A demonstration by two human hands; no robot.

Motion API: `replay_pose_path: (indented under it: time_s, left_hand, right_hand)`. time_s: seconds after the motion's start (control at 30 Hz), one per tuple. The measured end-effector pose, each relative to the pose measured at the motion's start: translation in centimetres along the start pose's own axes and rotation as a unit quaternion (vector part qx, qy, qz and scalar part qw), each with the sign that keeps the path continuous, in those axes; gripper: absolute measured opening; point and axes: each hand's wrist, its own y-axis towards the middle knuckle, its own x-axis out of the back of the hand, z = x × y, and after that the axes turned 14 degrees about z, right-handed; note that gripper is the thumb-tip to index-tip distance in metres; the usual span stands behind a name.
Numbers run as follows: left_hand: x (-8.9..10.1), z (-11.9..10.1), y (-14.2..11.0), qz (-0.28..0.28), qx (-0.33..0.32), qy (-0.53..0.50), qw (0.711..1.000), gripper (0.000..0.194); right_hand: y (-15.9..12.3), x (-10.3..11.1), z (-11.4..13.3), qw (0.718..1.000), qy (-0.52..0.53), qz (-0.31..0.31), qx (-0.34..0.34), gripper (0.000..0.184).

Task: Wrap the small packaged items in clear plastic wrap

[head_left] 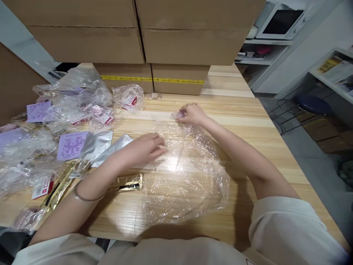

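A large clear plastic bag [187, 184] lies crumpled and flat on the wooden table in front of me. At its left edge is my left hand [146, 147], fingers bent and thumb close to the forefinger, apparently pinching the film. My right hand [191, 113] is closed at the bag's far end on a small pinkish packet [180, 114] in clear wrap, partly hidden by the fingers. Beside my left hand lie silver foil pouches [96, 147]. A short gold sachet [129, 183] rests nearer to me, just below the left wrist.
Clear-wrapped bundles [91, 99], purple cards [72, 145] and long gold sachets [59, 187] are heaped on the left. Another wrapped bundle [129, 97] sits before stacked cardboard boxes [176, 75] at the back. The table's right edge borders the floor; a stool [313, 105] stands beyond.
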Motion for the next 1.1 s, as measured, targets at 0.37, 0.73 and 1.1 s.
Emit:
replay_pose_path:
  time_s: [0.37,0.73,1.1]
  left_hand:
    - [-4.5,2.1,-7.2,0.124,0.131,-0.008,0.983,0.025]
    - [-3.1,-4.4,2.8,-0.018,-0.144,-0.101,0.984,0.071]
    - [-4.2,-3.2,2.8,-0.12,-0.187,0.115,0.968,0.039]
  right_hand:
    - [-12.1,1.8,3.2,0.963,0.032,0.106,0.244,0.032]
    - [-17.8,-2.1,1.8,0.978,0.032,0.083,0.187,0.039]
    - [-28.5,-2.1,-0.2,0.975,-0.112,0.094,0.167,0.095]
